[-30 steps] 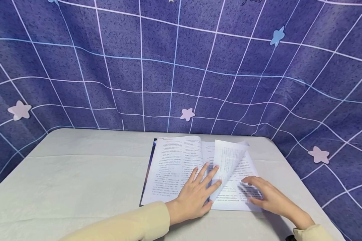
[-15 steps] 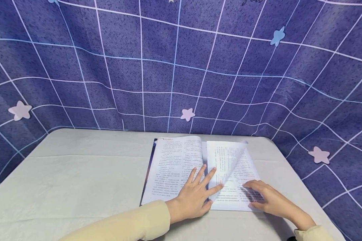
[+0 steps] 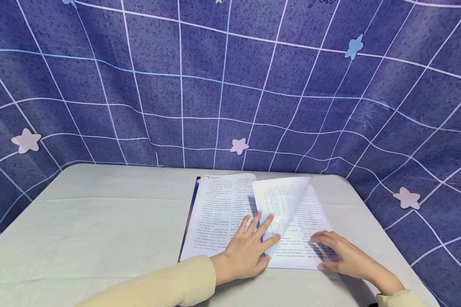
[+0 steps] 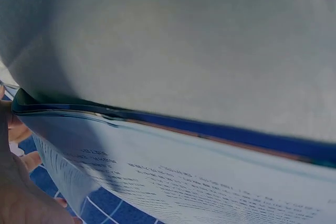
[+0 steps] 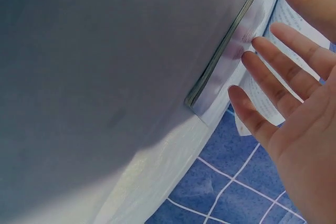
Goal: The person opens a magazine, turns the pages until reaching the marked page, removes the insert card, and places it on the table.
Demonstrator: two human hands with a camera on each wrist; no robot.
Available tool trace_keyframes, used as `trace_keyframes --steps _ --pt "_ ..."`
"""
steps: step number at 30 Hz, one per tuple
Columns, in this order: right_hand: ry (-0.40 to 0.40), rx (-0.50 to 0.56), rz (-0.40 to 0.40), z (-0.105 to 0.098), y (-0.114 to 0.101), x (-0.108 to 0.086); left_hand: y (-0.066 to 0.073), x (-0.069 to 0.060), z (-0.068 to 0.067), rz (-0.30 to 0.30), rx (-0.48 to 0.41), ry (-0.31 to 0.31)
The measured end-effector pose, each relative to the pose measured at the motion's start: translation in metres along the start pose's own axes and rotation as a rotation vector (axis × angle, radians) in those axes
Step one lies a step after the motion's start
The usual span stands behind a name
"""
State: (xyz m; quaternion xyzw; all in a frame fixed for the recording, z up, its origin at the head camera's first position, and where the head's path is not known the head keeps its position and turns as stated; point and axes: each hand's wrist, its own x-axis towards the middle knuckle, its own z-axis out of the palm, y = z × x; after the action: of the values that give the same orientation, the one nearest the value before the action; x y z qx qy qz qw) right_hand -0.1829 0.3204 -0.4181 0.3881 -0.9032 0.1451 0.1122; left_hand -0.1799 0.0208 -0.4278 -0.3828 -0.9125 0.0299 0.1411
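Note:
An open book (image 3: 215, 217) with dense printed text lies on the table, its dark cover edge showing at the left. One leaf (image 3: 280, 196) stands half lifted and curls across the gutter toward the left page. My left hand (image 3: 242, 251) rests with spread fingers over the lower gutter, fingertips against the leaf's lower part. In the left wrist view, part of that hand (image 4: 26, 192) shows beside the book's lower edge. My right hand (image 3: 347, 256) is over the lower right corner of the right page, holding nothing. Loosely extended fingers (image 5: 252, 114) show in the right wrist view.
A pale cloth covers the table (image 3: 107, 221), extending left of the book. Behind and to the right hangs a blue grid-patterned curtain (image 3: 199, 98) with star shapes.
The lifted leaf has swung left, its top corner now reaching over the left page's inner edge. My left hand stays nearly still; my right hand has shifted slightly down and right.

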Motion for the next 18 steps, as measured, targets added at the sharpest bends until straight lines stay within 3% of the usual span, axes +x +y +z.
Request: trace_keyframes --steps 18 --pt "-0.001 -0.003 0.011 0.0024 0.0012 -0.0028 -0.0028 -0.0012 0.0001 -0.025 -0.027 -0.016"
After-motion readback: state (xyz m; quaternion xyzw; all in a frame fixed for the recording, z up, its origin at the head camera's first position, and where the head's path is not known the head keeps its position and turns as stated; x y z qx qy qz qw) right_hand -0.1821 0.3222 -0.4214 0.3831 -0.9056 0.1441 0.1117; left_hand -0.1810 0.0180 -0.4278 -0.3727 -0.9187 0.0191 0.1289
